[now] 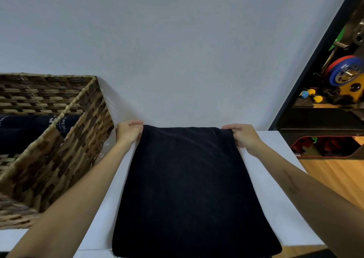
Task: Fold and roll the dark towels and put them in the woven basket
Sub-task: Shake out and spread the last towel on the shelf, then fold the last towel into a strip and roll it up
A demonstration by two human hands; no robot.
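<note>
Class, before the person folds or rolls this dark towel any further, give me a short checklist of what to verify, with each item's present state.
1. Left hand grips the dark towel's far left corner: ok.
2. Right hand grips the far right corner: ok.
3. Towel lies flat on the white table, far edge straight: ok.
4. Near edge fully on the table: not ok, it hangs over the front.
5. Woven basket beside the towel, open: ok.
6. Room left in the basket beside the dark rolls inside: cannot tell.
</note>
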